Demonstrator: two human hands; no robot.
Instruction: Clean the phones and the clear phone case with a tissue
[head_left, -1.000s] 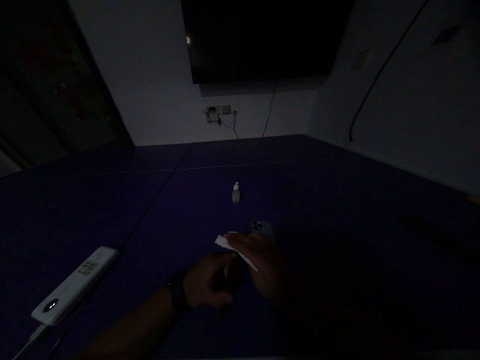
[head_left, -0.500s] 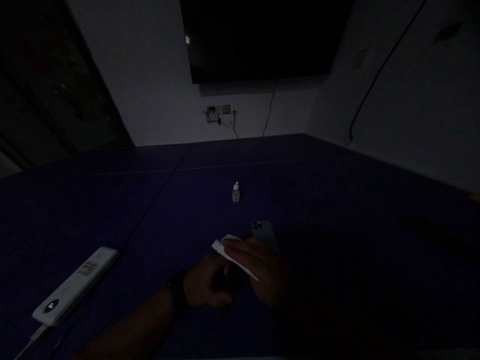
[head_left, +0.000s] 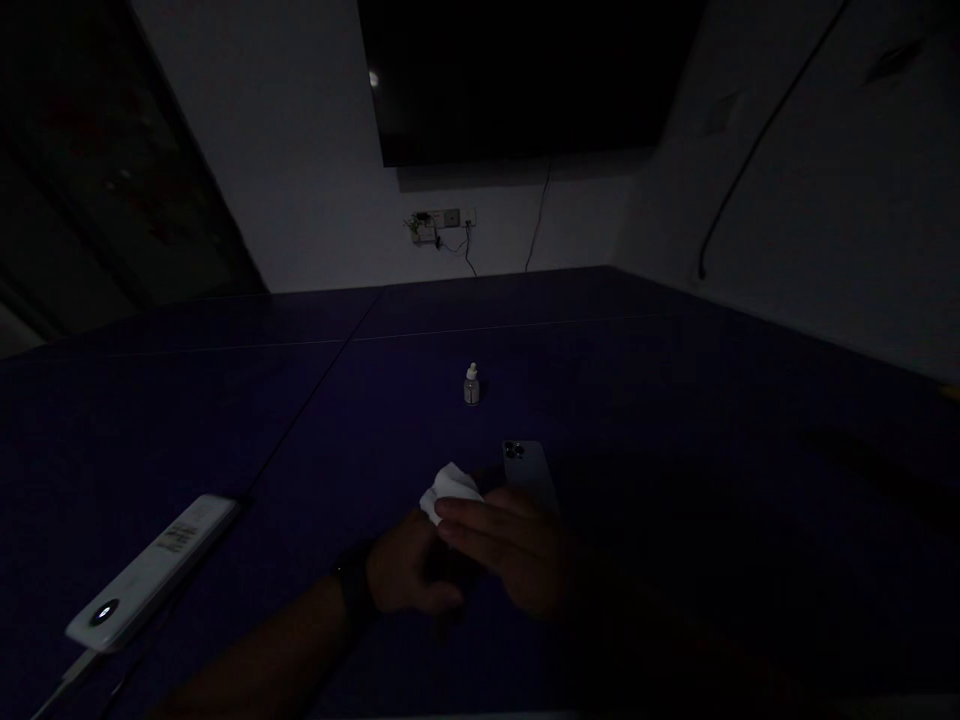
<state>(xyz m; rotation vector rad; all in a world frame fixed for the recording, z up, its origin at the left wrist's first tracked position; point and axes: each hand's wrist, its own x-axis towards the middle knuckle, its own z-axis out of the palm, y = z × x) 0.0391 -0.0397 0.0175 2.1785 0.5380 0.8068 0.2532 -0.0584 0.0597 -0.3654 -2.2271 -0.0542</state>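
My right hand [head_left: 514, 545] presses a crumpled white tissue [head_left: 452, 485] down against the far side of my left hand. Beneath it, my left hand [head_left: 405, 568], with a dark watch [head_left: 355, 582] on the wrist, is curled, its thumb toward me. What the left fingers hold is dark and mostly hidden under the right hand. Just beyond the right hand lies a pale smartphone [head_left: 529, 468], camera side up, its lower part covered by the hand. Farther off, a small clear dropper bottle [head_left: 472, 390] with a white top stands upright.
A white power bank [head_left: 142, 585] with a cable [head_left: 64, 680] lies at the left on the dark blue tabletop [head_left: 360, 430]. Against the far wall are sockets with plugs [head_left: 442, 220], below a large black screen [head_left: 525, 80]. The room is very dim.
My right hand has shifted slightly toward me and left over the left hand. The tissue has bunched up and more of it sticks out past the fingertips. The left hand has hardly moved.
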